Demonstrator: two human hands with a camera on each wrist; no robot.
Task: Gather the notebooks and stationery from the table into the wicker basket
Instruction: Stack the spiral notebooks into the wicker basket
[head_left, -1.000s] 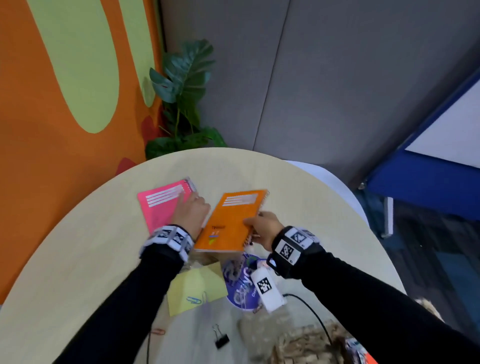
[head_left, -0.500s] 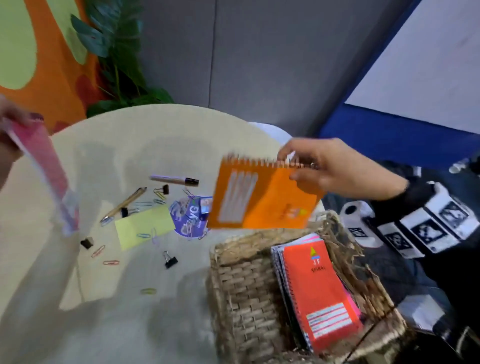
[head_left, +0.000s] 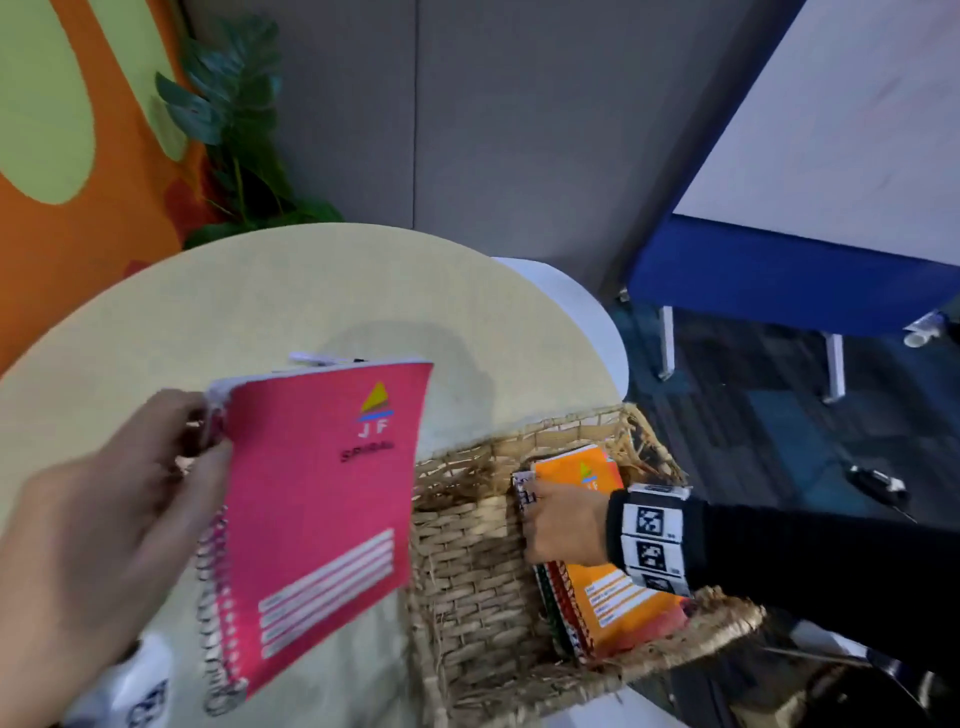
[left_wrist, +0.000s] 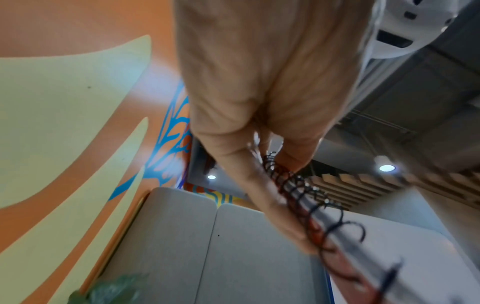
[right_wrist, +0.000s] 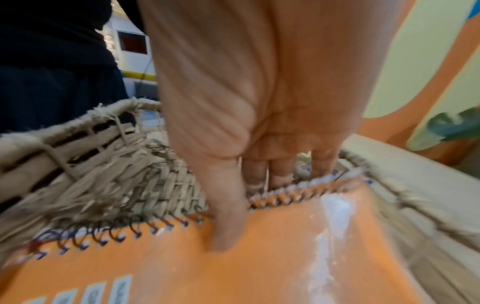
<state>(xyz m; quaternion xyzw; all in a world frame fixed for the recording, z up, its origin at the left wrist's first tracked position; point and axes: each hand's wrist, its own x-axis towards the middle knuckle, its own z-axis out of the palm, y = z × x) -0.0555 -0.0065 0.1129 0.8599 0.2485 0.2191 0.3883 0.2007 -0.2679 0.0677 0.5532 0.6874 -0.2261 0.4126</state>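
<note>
Orange and green wall panels (head_left: 62, 156) stood at our far left, with a leafy plant (head_left: 234, 119) in the corner behind the round pale desk (head_left: 260, 291). Nearest that side, our left hand (head_left: 104, 525) pinched the pink notebook (head_left: 322, 514) at its spiral edge, thumb on the cover and fingers behind; the left wrist view showed the wire coil (left_wrist: 298, 185) caught between them. The notebook hung tilted in the air above the desk, just beside the wicker basket (head_left: 467, 571) and not yet over it. A pale pen-like object (head_left: 317, 358) peeked out past its top edge, too blurred for us to name.

Moving right, the basket sat at the desk's near edge. Inside it our right hand (head_left: 563, 525) gripped the orange notebook (head_left: 623, 603) at its spiral side, thumb pressed on the cover and fingers curled under the binding, as the right wrist view made plain. That notebook lay on top of other spiral books stacked against the basket's right wall.

We judged the step in hand to be seating the orange notebook. The next move, as we read it, called for the right hand to let go and clear out, then for the left to swing the pink one over the rim and lay it flat on the stack. Any small stationery on the desk was hidden from us.
</note>
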